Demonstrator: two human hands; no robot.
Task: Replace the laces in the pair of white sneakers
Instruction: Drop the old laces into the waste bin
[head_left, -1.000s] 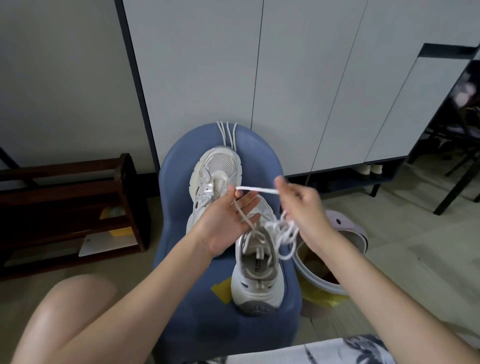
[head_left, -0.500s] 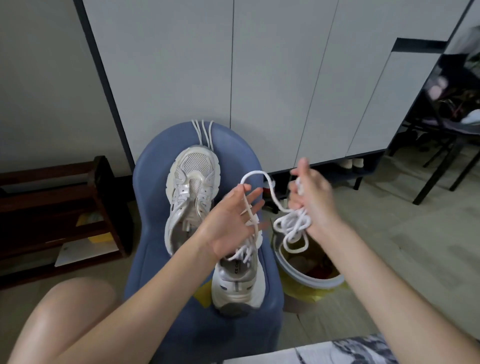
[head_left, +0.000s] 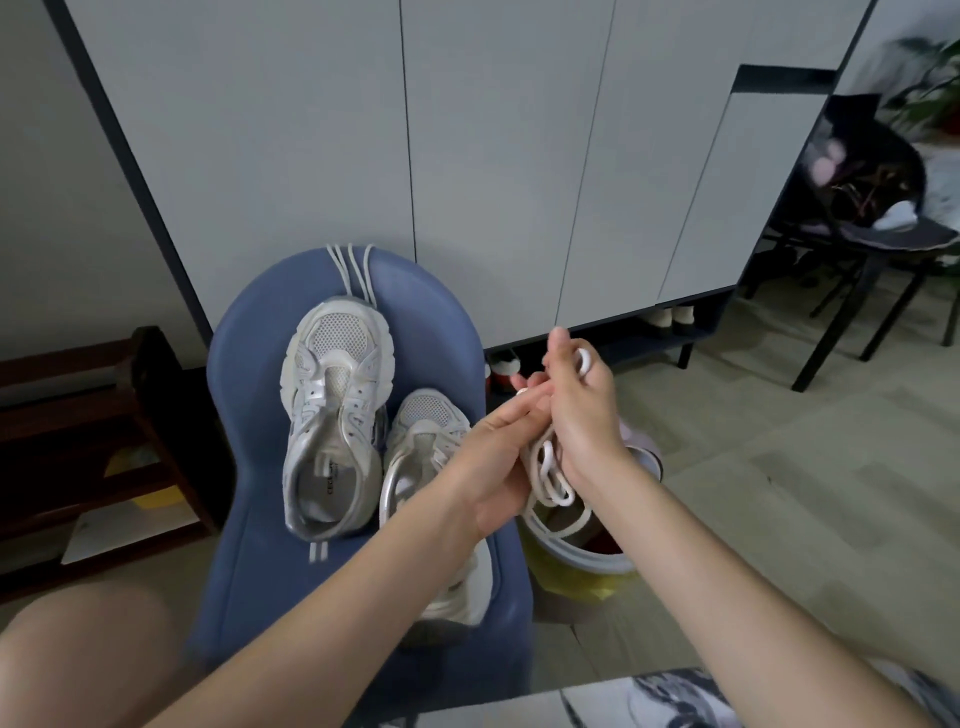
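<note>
We see a white cabinet (head_left: 467, 156) behind a blue chair (head_left: 249, 519), whose seat carries both sneakers. One sneaker (head_left: 332, 415) lies toward the seat's far left, toe to the chair's back edge, its eyelets bare. The other sneaker (head_left: 421, 436) lies just beside it toward the seat's right edge, partly hidden under our left forearm. Spare laces (head_left: 353, 270) hang over the chair's back edge, touching the first sneaker's toe. A bin (head_left: 582, 566) with a yellow liner stands on the floor just right of the chair.

Both forearms reach forward and meet over the seat's right edge. Our left hand (head_left: 493, 462) is palm-up, fingers straight, against the lace. Our right hand (head_left: 576, 410) has its back toward us, fingers curled round a bundled lace (head_left: 550, 478); a loop shows above near the index finger and more loops hang below, over the bin.
</note>
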